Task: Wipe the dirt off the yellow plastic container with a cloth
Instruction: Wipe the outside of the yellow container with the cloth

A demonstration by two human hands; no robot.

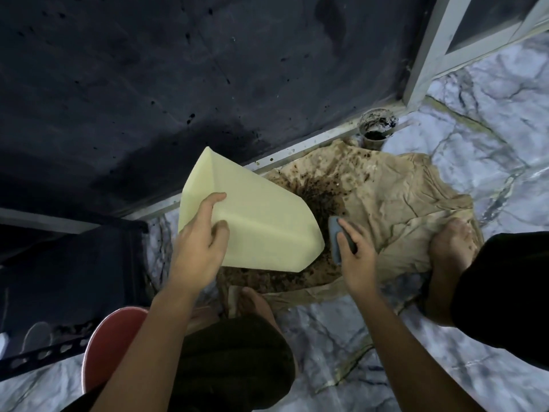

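Head view looks straight down at a marble-patterned floor [341,331] where a person crouches, both bare feet planted on a crumpled brown paper sheet [401,203] spread against the foot of a dark wall [148,84]. The left hand [199,248] grips the yellow plastic container [261,221] by its near left edge, thumb on the upper face and fingers curled round the rim, so that the container hangs tilted above the left part of the paper, one corner pointing toward the wall. Its visible faces look pale and mostly clean. The right hand [356,257] holds a dark grey cloth [337,239], folded into a flat pad, with the fingers wrapped over it and clamped on it; the pad sits just beside the container's right edge, and whether it actually touches the plastic cannot be told.

Below the container, the middle of the paper is covered by a patch of dark brown dirt [320,191], with specks scattered outward from it. The left foot [255,304] rests at the near edge of the paper, the right foot [451,245] on its right part. At the far edge of the paper, close to the wall's base, stands a small dirty cup [377,126] with dark residue inside. A red round object [110,343] shows at the lower left beside a perforated dark metal bar [44,352], and a pale door frame [436,46] rises in the upper right corner.
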